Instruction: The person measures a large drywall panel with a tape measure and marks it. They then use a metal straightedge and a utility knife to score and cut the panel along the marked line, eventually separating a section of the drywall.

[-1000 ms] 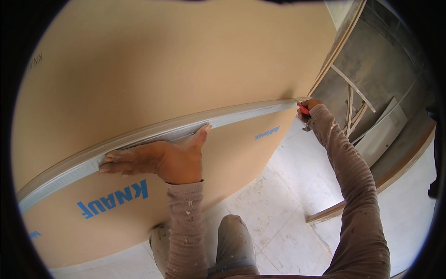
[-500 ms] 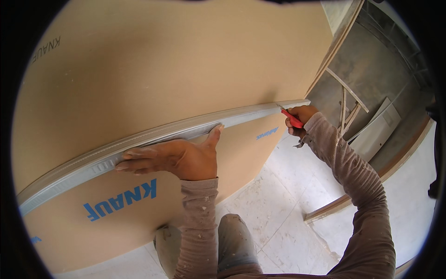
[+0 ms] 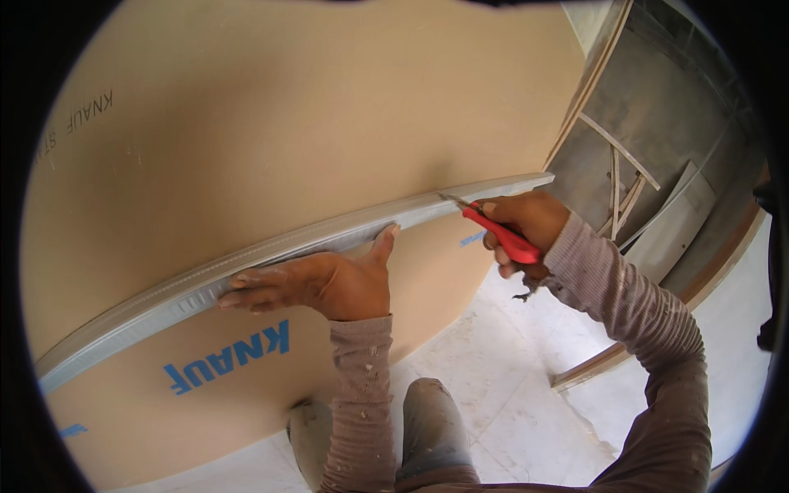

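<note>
A large tan plasterboard sheet (image 3: pixel 329 107) leans upright in front of me, with blue and dark print on it. Across it runs a long grey metal profile (image 3: pixel 131 324), slanting up to the right. My left hand (image 3: pixel 333 281) lies flat against the profile, fingers stretched out to the left and thumb pointing up. In my right hand (image 3: pixel 526 226) is a red-handled utility knife (image 3: pixel 514 241), gripped with its tip pointing left. That tip is at the profile's upper edge, right of my left hand; whether it touches the board is hard to tell.
Pale, dusty floor tiles (image 3: pixel 493 361) lie below, under my knees. To the right are a wooden frame (image 3: pixel 620 164), a leaning white panel (image 3: pixel 670 222) and a wood-edged white surface (image 3: pixel 657 394). A grey wall stands behind them.
My right hand has moved the knife left along the profile, closer to my left hand. My left hand stays pressed on the profile. The view has shifted slightly.
</note>
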The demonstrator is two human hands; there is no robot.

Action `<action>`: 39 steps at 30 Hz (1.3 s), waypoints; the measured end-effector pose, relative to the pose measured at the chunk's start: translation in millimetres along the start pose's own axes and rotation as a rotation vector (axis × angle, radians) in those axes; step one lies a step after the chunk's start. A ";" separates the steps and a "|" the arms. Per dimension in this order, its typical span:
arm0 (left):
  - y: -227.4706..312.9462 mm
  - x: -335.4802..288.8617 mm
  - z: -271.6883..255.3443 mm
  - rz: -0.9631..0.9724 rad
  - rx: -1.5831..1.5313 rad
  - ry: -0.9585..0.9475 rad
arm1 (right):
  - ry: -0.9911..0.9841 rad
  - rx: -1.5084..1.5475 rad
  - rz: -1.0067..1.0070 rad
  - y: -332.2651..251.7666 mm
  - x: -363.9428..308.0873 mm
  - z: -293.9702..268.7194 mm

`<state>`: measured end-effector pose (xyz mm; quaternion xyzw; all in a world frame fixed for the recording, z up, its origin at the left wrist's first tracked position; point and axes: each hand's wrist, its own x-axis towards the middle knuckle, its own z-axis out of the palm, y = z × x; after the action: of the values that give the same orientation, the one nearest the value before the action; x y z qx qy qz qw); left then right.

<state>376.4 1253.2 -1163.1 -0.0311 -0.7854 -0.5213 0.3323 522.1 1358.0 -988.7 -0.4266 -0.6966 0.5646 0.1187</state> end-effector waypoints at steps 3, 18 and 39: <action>-1.3 0.3 0.7 -0.062 -0.011 -0.012 | -0.286 0.131 -0.283 15.7 -35.0 -15.5; 29.0 -18.2 7.5 0.017 0.153 -0.083 | 0.051 0.444 -0.815 99.9 98.4 98.8; 11.8 -24.4 -57.7 0.129 0.068 -0.360 | 0.258 0.368 -0.909 99.3 102.3 103.8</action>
<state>428.2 1217.3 -1153.6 -0.1627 -0.8456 -0.4582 0.2201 438.5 1361.3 -1143.9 -0.1183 -0.6804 0.5120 0.5108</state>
